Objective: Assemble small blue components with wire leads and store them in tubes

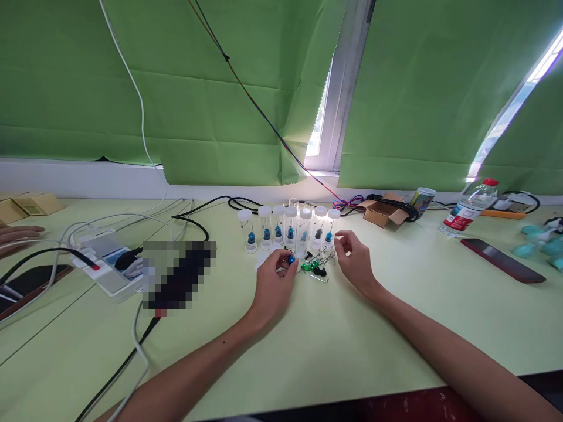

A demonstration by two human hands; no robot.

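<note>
Fingers of the left hand [273, 285] are pinched together on a small round blue bead-like part [291, 258], which sits right at their tips above the pale green tabletop [308, 346]. Fingertips of the right hand [355, 261] are closed on a thin metal pin [331, 252], though it is too fine to tell how firmly they grip it. Between the two sets of fingertips lie loose green and black small parts [313, 267], and just beyond them stands a row of clear plastic vials with white caps [288, 227], several holding blue pieces.
</note>
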